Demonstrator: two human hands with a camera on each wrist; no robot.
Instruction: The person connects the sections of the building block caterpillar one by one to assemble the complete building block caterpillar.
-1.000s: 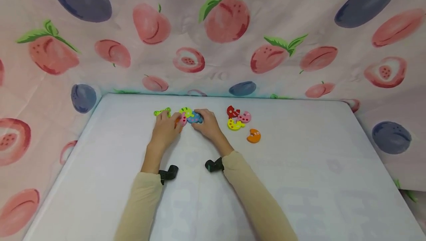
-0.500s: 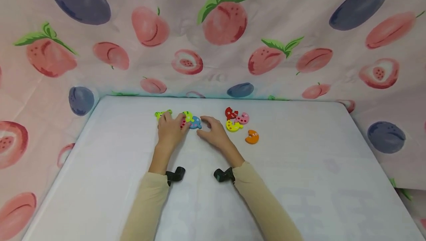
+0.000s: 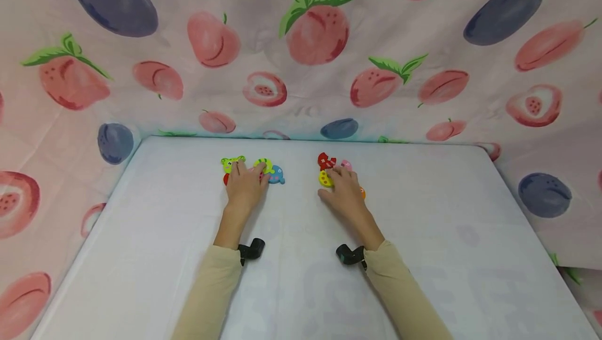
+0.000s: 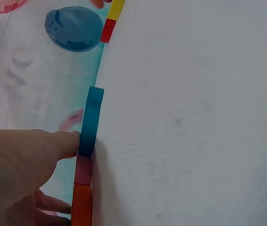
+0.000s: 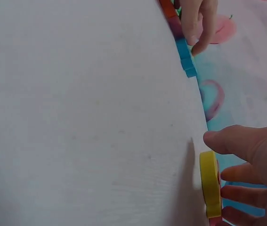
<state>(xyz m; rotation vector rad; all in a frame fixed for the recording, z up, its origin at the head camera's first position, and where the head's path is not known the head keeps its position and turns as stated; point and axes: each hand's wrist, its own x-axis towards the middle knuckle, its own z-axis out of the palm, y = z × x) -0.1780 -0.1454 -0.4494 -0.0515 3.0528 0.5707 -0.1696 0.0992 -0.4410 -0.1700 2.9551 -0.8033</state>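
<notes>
Flat, painted puzzle pieces lie in two groups on the white table. My left hand [image 3: 245, 187] rests over the left group, fingers spread. About it show a green animal-head piece [image 3: 229, 164], a red piece [image 3: 226, 178], a yellow-green piece [image 3: 269, 164] and a blue piece [image 3: 277, 175]. In the left wrist view the thumb touches the blue piece's top, near an orange piece [image 4: 81, 205]. My right hand [image 3: 348, 196] is over the right group, fingers extended, at a yellow piece [image 5: 210, 183]. Beside it are a red numbered piece [image 3: 324, 161], a pink one [image 3: 346, 164] and a mostly hidden orange one [image 3: 362, 192].
The white tabletop [image 3: 291, 288] ends at a fruit-print cloth [image 3: 263, 32] standing behind it and at the left. A black wrist camera [image 3: 254, 249] sits on the left wrist, another black wrist camera [image 3: 349, 254] on the right. White table surface lies between the two groups.
My right hand has left the blue piece and moved right to the second group. My left hand stays over the left group, having shifted slightly right.
</notes>
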